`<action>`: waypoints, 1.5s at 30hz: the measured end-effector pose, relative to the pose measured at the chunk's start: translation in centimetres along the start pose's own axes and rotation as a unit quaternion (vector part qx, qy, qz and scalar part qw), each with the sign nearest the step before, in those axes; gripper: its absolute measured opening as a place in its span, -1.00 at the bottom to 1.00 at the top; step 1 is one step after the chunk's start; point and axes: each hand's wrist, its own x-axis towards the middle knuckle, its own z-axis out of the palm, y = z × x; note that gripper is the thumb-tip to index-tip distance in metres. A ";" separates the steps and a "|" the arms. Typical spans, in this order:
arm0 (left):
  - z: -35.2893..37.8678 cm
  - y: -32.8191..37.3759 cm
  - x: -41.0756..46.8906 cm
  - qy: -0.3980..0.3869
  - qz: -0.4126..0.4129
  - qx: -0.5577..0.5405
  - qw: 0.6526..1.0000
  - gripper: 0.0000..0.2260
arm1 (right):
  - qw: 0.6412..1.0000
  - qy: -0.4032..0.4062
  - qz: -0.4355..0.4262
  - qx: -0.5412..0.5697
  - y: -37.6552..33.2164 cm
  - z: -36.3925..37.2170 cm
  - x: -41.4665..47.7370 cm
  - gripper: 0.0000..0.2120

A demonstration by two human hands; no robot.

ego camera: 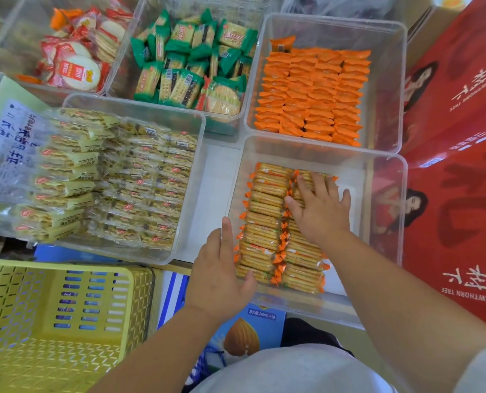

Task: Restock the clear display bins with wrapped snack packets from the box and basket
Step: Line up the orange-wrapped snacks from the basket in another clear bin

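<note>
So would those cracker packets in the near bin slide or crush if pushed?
Probably slide: the cracker packets have glossy film wrappers. Likely stiff but breakable, since stacked crackers show through.

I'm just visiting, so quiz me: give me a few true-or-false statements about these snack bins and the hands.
1. The right hand lies flat on the orange-edged cracker packets in the near clear plastic bin. True.
2. The yellow perforated plastic basket is piled with packets. False: no packets show in it.
3. The green-wrapped cracker packets stand in tidy rows. False: they lie jumbled.
4. The plain orange packets fill neat rows. True.
</note>
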 end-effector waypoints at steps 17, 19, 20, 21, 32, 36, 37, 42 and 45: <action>0.4 -0.2 0.0 0.012 0.003 0.004 1.000 -0.09 | 0.955 0.087 0.050 0.278 0.2 2.0 -1.1 -0.44; 0.5 -0.2 0.0 0.014 0.004 0.003 1.000 -0.08 | 0.962 0.085 0.009 0.259 0.3 2.4 -1.1 -0.43; 0.5 -0.3 -0.1 0.015 0.004 0.003 1.000 -0.07 | 0.965 0.079 -0.008 0.250 0.3 2.5 -1.0 -0.44; 0.5 -0.3 -0.1 0.015 0.005 0.003 1.000 -0.07 | 0.968 0.071 -0.019 0.242 0.3 2.5 -0.9 -0.44; 0.4 0.0 0.0 0.002 -0.006 0.018 1.000 -0.09 | 0.996 0.039 0.019 -0.072 -0.5 2.2 -0.6 -0.38; 0.5 -0.1 0.0 0.003 -0.010 0.023 1.000 -0.09 | 0.996 0.018 0.027 -0.079 -1.1 2.1 -0.5 -0.38; 0.4 -0.1 0.0 0.001 -0.015 0.026 1.000 -0.08 | 0.997 0.017 0.028 -0.073 -1.2 1.9 -0.6 -0.38; 0.4 0.1 0.0 0.002 -0.025 0.030 0.999 -0.06 | 0.995 0.066 -0.074 0.005 -0.6 1.2 -3.6 -0.35; 0.4 0.0 -0.1 0.005 -0.025 0.028 0.999 -0.06 | 0.982 0.020 -0.179 -0.056 0.3 2.2 -6.6 -0.25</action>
